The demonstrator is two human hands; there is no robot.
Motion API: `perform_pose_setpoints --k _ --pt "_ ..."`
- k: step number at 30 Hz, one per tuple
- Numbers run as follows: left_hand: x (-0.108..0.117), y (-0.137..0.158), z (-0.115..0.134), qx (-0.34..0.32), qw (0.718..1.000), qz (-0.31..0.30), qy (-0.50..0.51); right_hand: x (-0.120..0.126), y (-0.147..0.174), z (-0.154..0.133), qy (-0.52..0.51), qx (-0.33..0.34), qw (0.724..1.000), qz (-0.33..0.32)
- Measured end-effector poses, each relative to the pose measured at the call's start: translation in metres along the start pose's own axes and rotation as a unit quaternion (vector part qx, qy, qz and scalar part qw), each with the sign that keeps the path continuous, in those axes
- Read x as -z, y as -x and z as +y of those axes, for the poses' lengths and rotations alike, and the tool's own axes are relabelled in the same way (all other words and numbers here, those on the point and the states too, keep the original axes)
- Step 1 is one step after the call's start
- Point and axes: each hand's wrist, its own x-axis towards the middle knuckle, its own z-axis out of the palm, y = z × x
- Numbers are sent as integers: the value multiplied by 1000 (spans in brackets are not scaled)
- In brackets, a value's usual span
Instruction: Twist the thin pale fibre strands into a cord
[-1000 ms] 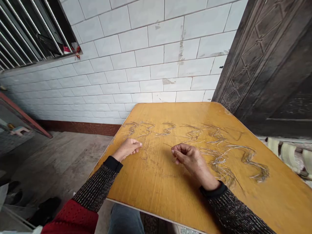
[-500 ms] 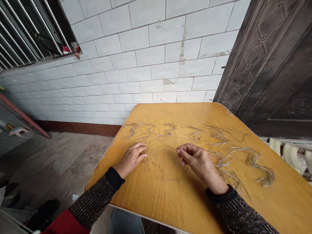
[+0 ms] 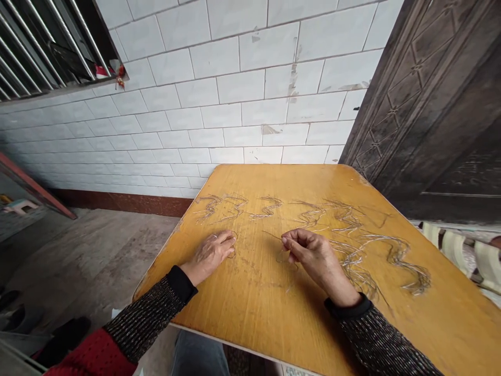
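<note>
My right hand (image 3: pixel 313 257) pinches a thin bent wire (image 3: pixel 271 234) between thumb and fingertips just over the wooden table (image 3: pixel 250 313). One end of it sticks out to the left, and a curved part hangs below the fingers. On the left, my left hand (image 3: pixel 211 252) rests low on the tabletop with its fingers drawn together over another thin curved wire (image 3: pixel 235 256); only bits of that wire show past the fingertips. Beyond the hands lie small groups of wavy wires (image 3: pixel 270 207). Larger tangled bundles of wire (image 3: pixel 407 261) spread to the right of my right hand.
A white tiled wall (image 3: pixel 219 104) stands behind the table's far edge. The dark patterned door (image 3: pixel 438 115) is at the right, with pale slatted objects (image 3: pixel 454 250) below it. A barred window (image 3: pixel 47 47) is at upper left, above the concrete floor (image 3: pixel 105 250).
My left hand's fingers have drawn closer together over the wire. My right hand keeps its pinch. The view has shifted slightly.
</note>
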Motion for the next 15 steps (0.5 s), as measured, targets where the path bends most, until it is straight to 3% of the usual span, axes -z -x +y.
perform_pose_setpoints --k 7,15 --pt "2 1 -7 4 996 87 20 4 -2 2 -20 8 1000 20" --pt "29 -6 6 37 977 204 54 23 -4 -9 -38 5 998 43"
